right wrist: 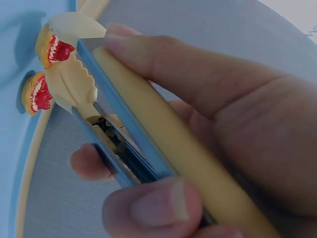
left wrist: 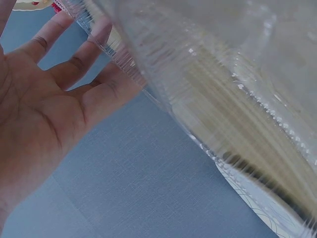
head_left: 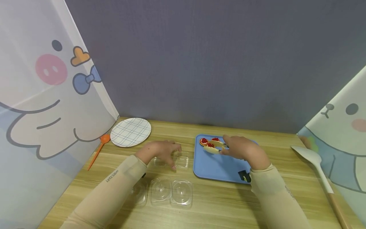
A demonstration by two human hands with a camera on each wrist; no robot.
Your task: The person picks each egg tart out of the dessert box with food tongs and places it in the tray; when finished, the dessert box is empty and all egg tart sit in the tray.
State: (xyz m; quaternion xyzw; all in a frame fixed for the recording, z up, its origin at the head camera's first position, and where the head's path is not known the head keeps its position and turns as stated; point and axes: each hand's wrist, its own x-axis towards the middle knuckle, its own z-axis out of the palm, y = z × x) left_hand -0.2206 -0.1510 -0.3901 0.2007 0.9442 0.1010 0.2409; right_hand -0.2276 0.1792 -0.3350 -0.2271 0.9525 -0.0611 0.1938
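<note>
My right hand (head_left: 243, 148) grips a pair of tongs (right wrist: 143, 114) with cream scalloped tips and metal-edged, cream handles. Its tips stand apart over the back left of the blue tray (head_left: 211, 170), on either side of a small tart (head_left: 210, 145) topped with red berries. Close by are a second tart (head_left: 203, 141) and a third red-topped one (head_left: 215, 139), partly behind the upper tip. My left hand (head_left: 164, 151) reaches over a clear plastic box (head_left: 183, 160), thumb and fingers spread. In the left wrist view, its extended fingers (left wrist: 81, 62) lie along the plastic's ribbed edge.
In front of my left hand stand several clear domed plastic compartments (head_left: 182, 192). A checked plate (head_left: 131, 132) and an orange spoon (head_left: 100, 146) lie at the left. A small black object (head_left: 244, 176) sits on the tray's front right; a big white spoon (head_left: 311, 159) leans at far right.
</note>
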